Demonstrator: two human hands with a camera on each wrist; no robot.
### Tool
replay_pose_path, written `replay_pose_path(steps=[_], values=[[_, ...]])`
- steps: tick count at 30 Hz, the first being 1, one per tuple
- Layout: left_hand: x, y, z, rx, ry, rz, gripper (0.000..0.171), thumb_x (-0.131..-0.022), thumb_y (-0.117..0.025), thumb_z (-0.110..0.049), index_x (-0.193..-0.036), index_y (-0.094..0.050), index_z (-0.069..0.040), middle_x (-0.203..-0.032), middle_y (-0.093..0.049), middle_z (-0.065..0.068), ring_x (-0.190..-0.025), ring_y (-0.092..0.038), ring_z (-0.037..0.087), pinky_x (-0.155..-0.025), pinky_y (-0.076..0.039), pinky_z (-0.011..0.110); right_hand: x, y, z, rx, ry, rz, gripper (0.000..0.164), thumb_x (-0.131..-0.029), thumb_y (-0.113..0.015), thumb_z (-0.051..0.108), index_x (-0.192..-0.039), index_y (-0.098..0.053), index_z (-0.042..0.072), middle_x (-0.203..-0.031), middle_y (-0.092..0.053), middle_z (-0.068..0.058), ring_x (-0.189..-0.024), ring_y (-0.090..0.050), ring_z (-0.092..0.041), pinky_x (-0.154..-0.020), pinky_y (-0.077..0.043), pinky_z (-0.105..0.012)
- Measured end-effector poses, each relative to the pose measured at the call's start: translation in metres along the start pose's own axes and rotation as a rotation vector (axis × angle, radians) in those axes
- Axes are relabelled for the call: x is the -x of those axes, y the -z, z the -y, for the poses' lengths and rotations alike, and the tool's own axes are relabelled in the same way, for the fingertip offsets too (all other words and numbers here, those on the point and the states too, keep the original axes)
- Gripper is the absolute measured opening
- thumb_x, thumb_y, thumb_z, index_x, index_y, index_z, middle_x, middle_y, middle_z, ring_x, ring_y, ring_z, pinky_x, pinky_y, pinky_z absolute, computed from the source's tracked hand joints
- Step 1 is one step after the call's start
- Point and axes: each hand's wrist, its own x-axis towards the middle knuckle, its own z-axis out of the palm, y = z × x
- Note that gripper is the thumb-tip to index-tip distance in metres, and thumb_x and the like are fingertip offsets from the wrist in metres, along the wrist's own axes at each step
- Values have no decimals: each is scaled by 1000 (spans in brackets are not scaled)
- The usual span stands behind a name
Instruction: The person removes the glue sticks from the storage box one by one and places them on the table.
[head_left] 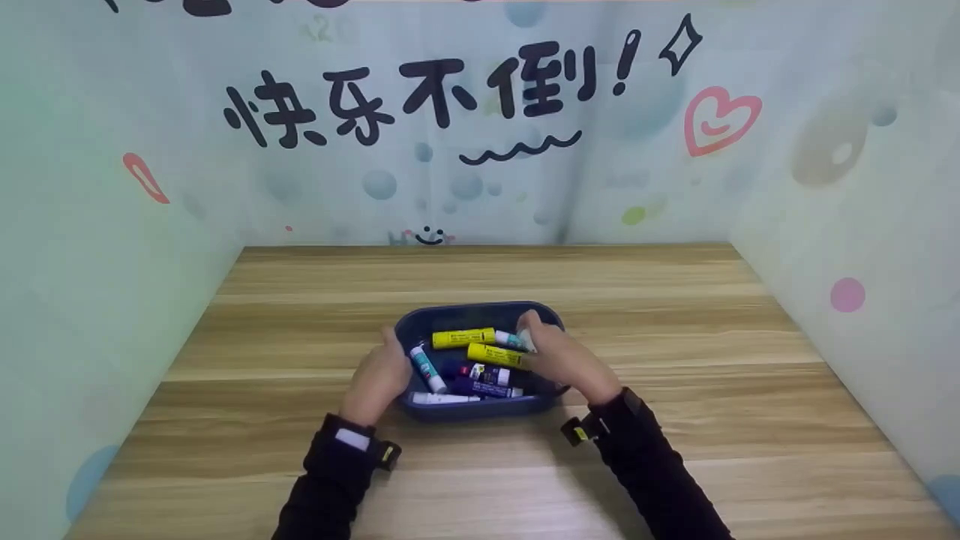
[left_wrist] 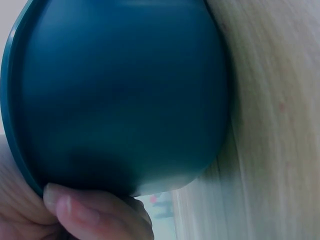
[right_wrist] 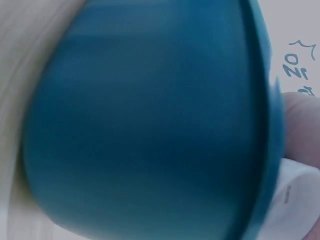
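A dark blue plastic basin (head_left: 480,409) with rounded corners sits on the table. At its left end my left hand (head_left: 379,379) grips the rim; its curled fingers (left_wrist: 102,212) show against the outer wall in the left wrist view. Over the right end reaches my right hand (head_left: 562,360), pinching a white glue stick (right_wrist: 295,200) just inside the rim. Inside the basin lie several glue sticks: yellow ones (head_left: 463,337), a teal-and-white one (head_left: 427,369), dark blue ones (head_left: 491,388) and a white one (head_left: 444,399). My right fingertips are partly hidden in the head view.
The wood-grain table (head_left: 480,480) runs back to a printed curtain (head_left: 405,187) with lettering and bubbles. Similar panels close off the left side (head_left: 97,262) and the right side (head_left: 847,225).
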Motion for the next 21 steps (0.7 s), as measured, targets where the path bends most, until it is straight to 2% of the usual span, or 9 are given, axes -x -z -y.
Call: replay_pose_path(steps=[7,14,17,21], values=[[0,0,-1,-7,11,-6,52,-92,-37,-6,-137,-18,10,-100,-61,31,-85,-61,35,-72,-49,47,9,19,-4,-71,-89,0,31,-89,-52,7,-116,-37,7,-94,-56,-18,-50,-47,-16,-39,-40,-25],[0,0,1,1,-17,-16,48,-91,-36,-6,-133,-21,11,-94,-62,29,-79,-61,35,-67,-49,47,15,37,-19,-166,-211,42,29,-95,-41,15,-118,-25,7,-81,-48,-9,-49,-45,-16,-39,-42,-27],[1,0,0,3,-13,-13,48,-91,-37,-6,-133,-21,11,-93,-62,29,-79,-61,35,-67,-49,46,17,42,-29,-203,-276,74,31,-93,-38,13,-118,-21,8,-73,-43,-5,-46,-42,-15,-39,-41,-25],[1,0,0,4,4,-11,48,-92,-37,-7,-134,-20,10,-97,-62,30,-85,-62,37,-70,-49,48,19,48,-44,-223,-340,99,37,-88,-39,8,-120,-22,5,-77,-40,-7,-50,-43,-16,-43,-40,-24]])
